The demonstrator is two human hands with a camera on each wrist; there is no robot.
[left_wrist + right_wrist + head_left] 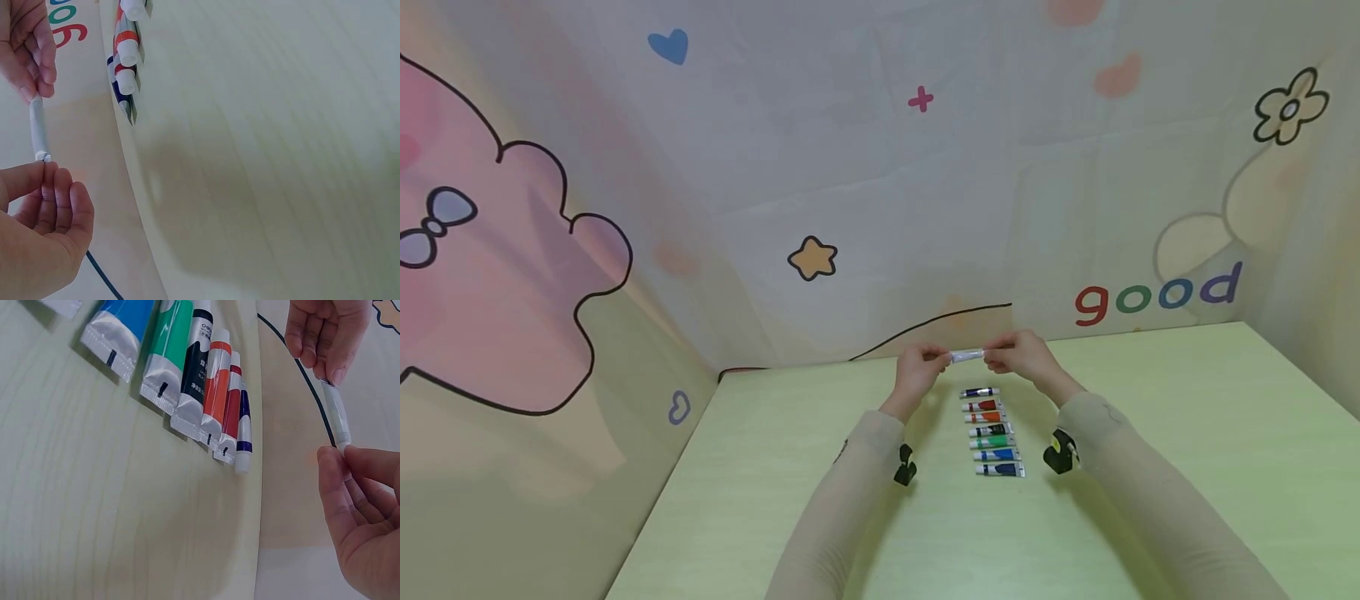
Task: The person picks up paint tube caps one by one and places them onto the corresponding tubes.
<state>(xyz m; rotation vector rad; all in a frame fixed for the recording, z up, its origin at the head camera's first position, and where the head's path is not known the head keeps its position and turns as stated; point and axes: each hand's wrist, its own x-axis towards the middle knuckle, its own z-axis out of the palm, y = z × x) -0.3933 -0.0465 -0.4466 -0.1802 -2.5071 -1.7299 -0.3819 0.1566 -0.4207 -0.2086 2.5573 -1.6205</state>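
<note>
Above the far edge of the table, my left hand (917, 373) and right hand (1024, 357) hold a white paint tube (967, 356) by its opposite ends. Thumb and fingertips of the left hand (47, 219) pinch one end in the left wrist view. In the right wrist view, the right hand (369, 512) pinches the other end, which its fingers partly cover. Below, several paint tubes lie in a row: purple (979, 392), red (983, 407), orange (985, 417), black (991, 431), green (992, 442), blue (996, 455) and dark blue (1000, 470).
The pale wood-grain table (760, 467) meets a printed cloth backdrop (880, 183) at its far edge. The purple tube's white cap (242, 464) points right, opposite to the red and orange tubes' caps. Both forearms flank the row.
</note>
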